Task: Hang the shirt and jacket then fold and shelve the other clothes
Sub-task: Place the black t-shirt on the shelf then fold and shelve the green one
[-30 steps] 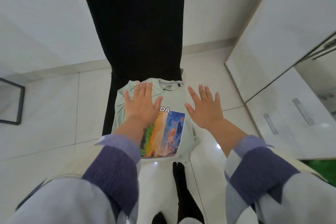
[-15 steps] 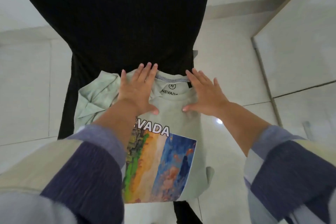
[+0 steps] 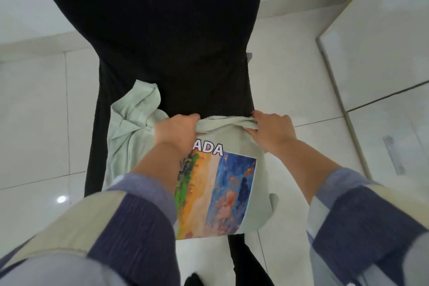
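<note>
left hand (image 3: 177,133) and right hand (image 3: 271,130) each pinch the collar edge of the pale green cotton t-shirt with painted print (image 3: 234,169), which lies on a black fabric-covered surface (image 3: 174,42) at 12 o'clock from the person. judgement: draw both corners toward 6 o'clock evenly, keeping the fold square. no container or shelf is in view.

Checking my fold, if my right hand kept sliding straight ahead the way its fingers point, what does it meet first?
Probably the black cloth just beyond the t-shirt collar your right hand holds; depth there is unclear.
</note>
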